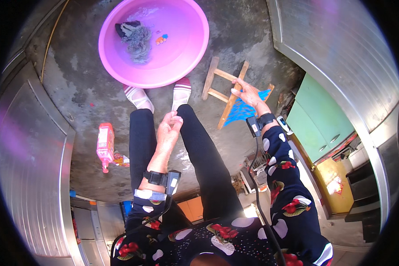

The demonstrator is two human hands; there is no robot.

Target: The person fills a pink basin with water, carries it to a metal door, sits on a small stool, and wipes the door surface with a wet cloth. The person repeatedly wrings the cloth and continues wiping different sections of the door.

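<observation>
My right hand (pixel 247 94) grips a wooden bar of a small folding stool (pixel 231 105), with the thumb and fingers on either side of the wood. The stool tilts on the concrete floor, and its blue woven seat (pixel 244 108) shows below the hand. My left hand (pixel 169 128) hangs between my knees, fingers loosely curled, with nothing visible in it. Beyond my feet stands a pink plastic basin (pixel 178 68) holding some water and a wet grey and black cloth (pixel 138 43). Orange and blue marks show on the basin's bottom.
A pink pump bottle (pixel 105 143) lies on the floor at left, beside a crumpled colourful wrapper (pixel 120 160). Metal door panels (pixel 30 159) flank both sides. A pale green cabinet (pixel 319 116) stands at right. A yellow hose (pixel 51 36) runs at upper left. Cables trail from both wrist devices.
</observation>
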